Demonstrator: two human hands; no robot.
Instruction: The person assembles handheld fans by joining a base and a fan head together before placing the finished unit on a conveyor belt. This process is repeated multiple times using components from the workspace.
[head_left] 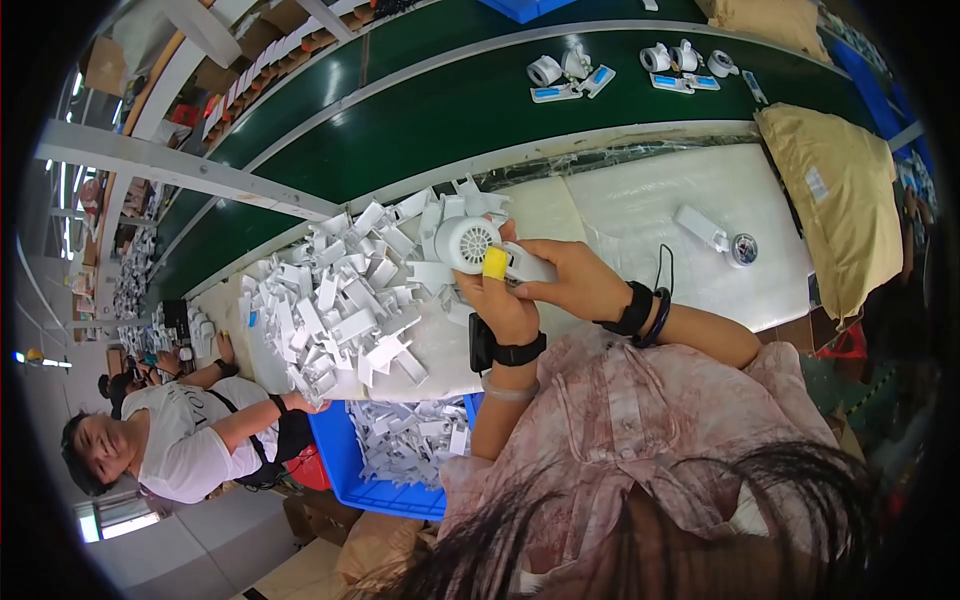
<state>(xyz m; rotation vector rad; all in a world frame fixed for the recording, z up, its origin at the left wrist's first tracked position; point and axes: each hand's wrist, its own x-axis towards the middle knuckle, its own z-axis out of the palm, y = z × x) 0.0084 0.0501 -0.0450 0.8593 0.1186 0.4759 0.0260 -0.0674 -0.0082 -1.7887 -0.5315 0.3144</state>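
White fan part (467, 243) between both grips

A large tan padded paper package (838, 205) is lying at the right end of the white worktable, a small white rectangular label (817, 184) showing on its top. Another tan paper package (765, 20) is sitting beyond the green conveyor.
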